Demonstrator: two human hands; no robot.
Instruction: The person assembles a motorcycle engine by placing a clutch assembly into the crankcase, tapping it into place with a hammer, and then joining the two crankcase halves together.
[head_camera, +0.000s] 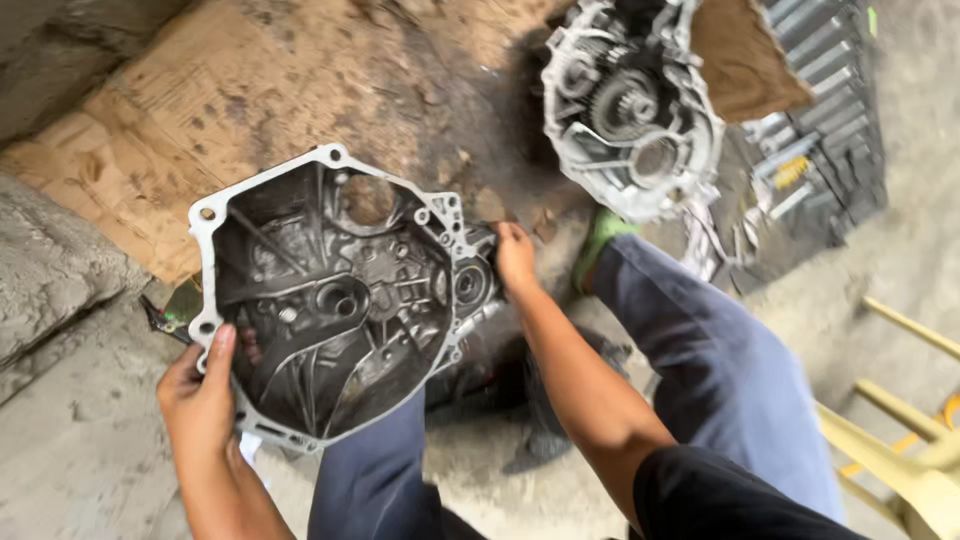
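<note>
Nearest the camera, the left hand (200, 400) is clamped on the lower rim of a grimy, bell-shaped aluminium gearbox housing (330, 300), while its far edge is gripped by the right hand (515, 258). It is held above the dusty concrete floor (80, 450), already separated from the gear-filled silver casing half (630, 110) lying beyond on stained cardboard (250, 100). What remains cannot be judged; the casing is cut off at the frame's top.

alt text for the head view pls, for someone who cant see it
Seen from above, a person's left hand and right hand grip opposite edges of a grey metal bell housing over their legs. Beyond it lie a gearbox half with exposed gears, stained cardboard and a dark socket tray.
</note>
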